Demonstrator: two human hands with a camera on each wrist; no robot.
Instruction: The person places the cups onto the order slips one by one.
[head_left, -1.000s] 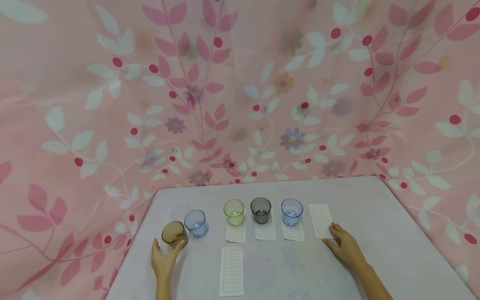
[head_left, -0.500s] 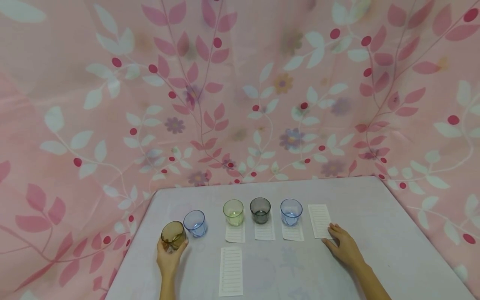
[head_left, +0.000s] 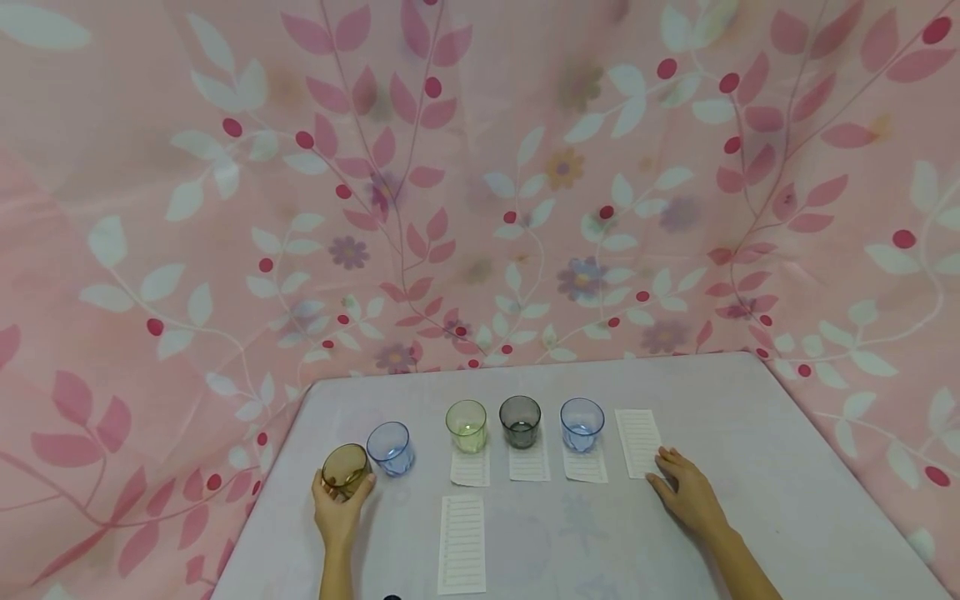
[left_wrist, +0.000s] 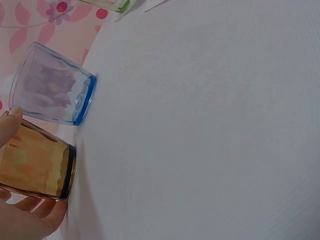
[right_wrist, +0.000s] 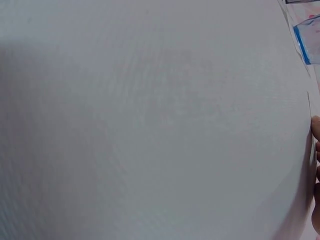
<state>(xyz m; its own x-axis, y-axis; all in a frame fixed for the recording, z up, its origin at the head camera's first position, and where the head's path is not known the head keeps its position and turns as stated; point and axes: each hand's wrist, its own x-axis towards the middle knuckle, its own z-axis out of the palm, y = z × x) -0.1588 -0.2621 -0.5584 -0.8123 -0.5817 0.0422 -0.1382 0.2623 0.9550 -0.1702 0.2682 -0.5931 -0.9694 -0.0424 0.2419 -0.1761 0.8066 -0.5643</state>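
With thumb and fingers on opposite sides, my left hand (head_left: 339, 510) grips an amber glass tumbler (head_left: 347, 467) at the table's left side. In the left wrist view this amber tumbler (left_wrist: 35, 162) is upright, its base close to the white cloth. Right beside it stands a pale blue tumbler (head_left: 392, 448). My right hand (head_left: 693, 498) lies at the far right, fingers relaxed, its fingertips at the lower right corner of a printed paper slip (head_left: 637, 442). Only the edge of that hand's fingers (right_wrist: 317, 129) shows in the right wrist view.
Green (head_left: 467, 427), dark grey (head_left: 521, 422) and blue (head_left: 582, 426) tumblers stand in a row, each on the upper part of a paper slip. Another paper slip (head_left: 462, 546) lies nearer the front. A small black object (head_left: 392, 597) peeks in at the bottom edge. Patterned pink fabric (head_left: 480, 183) hangs behind the table.
My left hand's spread fingers have come in around the amber tumbler and now grip it. The tumbler and my right hand have stayed in place. A black object has appeared at the bottom edge.
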